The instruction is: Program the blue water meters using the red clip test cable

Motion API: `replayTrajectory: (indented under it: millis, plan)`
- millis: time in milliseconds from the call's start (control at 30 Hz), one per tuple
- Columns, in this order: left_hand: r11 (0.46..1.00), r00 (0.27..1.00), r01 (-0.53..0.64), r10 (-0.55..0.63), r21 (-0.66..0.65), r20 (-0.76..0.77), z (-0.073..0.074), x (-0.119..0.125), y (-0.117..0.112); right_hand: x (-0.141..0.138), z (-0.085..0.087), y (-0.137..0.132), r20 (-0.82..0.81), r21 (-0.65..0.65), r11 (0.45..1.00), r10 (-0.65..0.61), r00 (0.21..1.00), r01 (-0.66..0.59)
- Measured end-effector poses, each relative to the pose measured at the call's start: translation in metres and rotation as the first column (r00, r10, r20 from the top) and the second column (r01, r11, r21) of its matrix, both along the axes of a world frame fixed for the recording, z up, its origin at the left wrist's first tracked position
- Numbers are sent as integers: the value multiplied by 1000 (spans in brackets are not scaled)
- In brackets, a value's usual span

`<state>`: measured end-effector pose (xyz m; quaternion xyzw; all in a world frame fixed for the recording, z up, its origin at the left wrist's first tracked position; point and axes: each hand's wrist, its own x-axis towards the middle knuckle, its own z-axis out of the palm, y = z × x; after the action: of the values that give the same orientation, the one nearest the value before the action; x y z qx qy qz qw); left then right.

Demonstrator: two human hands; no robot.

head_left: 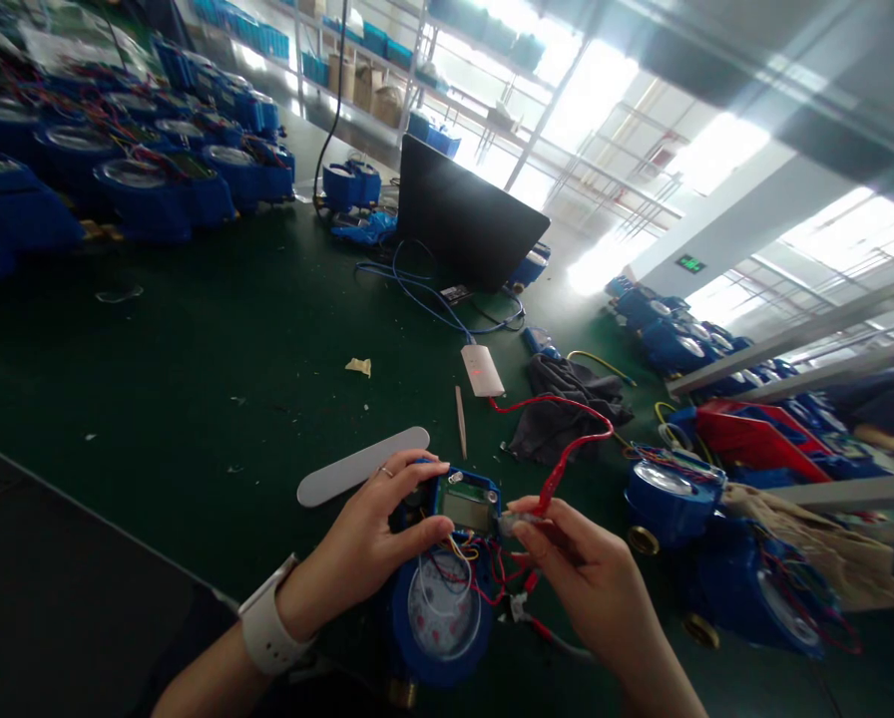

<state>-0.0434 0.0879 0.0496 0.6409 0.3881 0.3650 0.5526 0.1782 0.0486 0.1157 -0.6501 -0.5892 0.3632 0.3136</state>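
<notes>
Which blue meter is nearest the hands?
The blue meter at bottom centre: left hand grips its top, right hand holds a red cable beside it; others lie untouched.

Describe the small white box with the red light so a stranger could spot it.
Start at the black laptop on the green table and come toward the person: the small white box lies flat in front of it, left of the dark cloth. Unlike the thin stick and long pale strip nearby, it shows a red light and trails the red cable that the right hand pinches.
</notes>
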Motion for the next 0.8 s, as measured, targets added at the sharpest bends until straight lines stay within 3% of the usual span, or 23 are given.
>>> replayTrajectory:
  millis: [800]
  plan:
    - [1000, 1000, 2, -2, 0, -6, 1, 0, -1, 3, -3, 0, -39, -29, 999, -13, 999, 12]
